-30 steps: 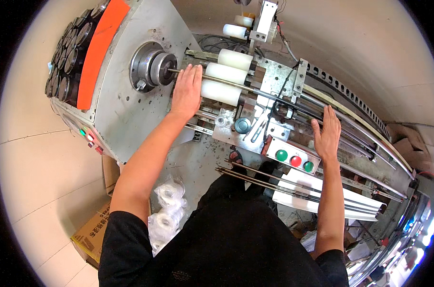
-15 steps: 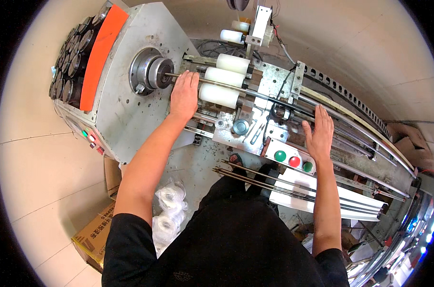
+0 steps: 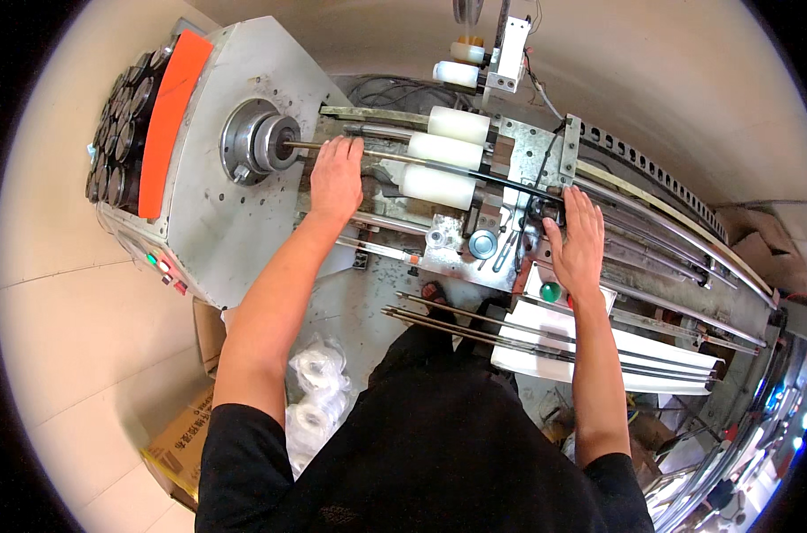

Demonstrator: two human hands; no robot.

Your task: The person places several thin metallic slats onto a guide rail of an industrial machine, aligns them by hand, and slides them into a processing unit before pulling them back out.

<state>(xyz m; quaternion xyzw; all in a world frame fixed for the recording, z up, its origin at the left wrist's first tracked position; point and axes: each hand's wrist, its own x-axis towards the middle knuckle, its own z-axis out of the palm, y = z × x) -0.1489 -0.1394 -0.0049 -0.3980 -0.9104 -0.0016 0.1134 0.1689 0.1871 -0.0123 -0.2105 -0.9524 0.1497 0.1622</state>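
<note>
A long thin rod (image 3: 395, 156), brassy at its left end and black further right, runs from the machine's round chuck (image 3: 277, 143) across the white rollers (image 3: 443, 152). My left hand (image 3: 336, 178) is bent over the rod just right of the chuck, its fingers close together and its thumb hidden. My right hand (image 3: 579, 235) lies at the black stretch of the rod, fingers straight and thumb apart. Beneath my right forearm is a button box with a green button (image 3: 550, 290); its other buttons are mostly covered.
Several similar rods (image 3: 457, 329) rest on a white trough (image 3: 643, 366) before me. Left stands the grey machine housing (image 3: 252, 71) with an orange panel (image 3: 174, 124). Plastic-wrapped rolls (image 3: 317, 391) and a cardboard box (image 3: 179, 440) are on the floor. Long rails (image 3: 679, 253) extend right.
The carriage with the white rollers and button box has slid right, away from the chuck. The buttons are now largely under my right forearm. Both hands keep much the same pose.
</note>
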